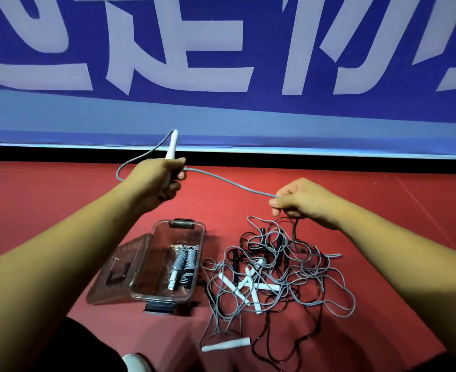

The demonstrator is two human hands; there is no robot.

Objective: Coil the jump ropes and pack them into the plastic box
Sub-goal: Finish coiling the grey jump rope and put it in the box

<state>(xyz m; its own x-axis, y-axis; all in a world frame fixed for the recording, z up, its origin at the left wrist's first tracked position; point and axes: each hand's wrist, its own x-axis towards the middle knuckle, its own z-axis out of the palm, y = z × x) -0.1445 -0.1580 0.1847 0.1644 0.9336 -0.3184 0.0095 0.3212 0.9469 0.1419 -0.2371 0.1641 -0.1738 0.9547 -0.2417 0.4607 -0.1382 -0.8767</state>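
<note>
My left hand (165,178) grips a white jump-rope handle (172,145) that points up and away. Its grey cord (232,182) loops out from the handle's top, passes my left hand and runs across to my right hand (299,201), which pinches it. From there the cord drops into a tangled pile of grey and dark ropes (277,272) with white and black handles on the red floor. The clear plastic box (192,237) stands open left of the pile, with coiled grey ropes (185,260) inside.
The box's lid (119,272) lies hinged open to its left. One white handle (225,345) lies nearest me below the pile. A blue banner (221,108) with white characters rises behind the red floor (47,200). A white shoe tip (135,362) shows at the bottom.
</note>
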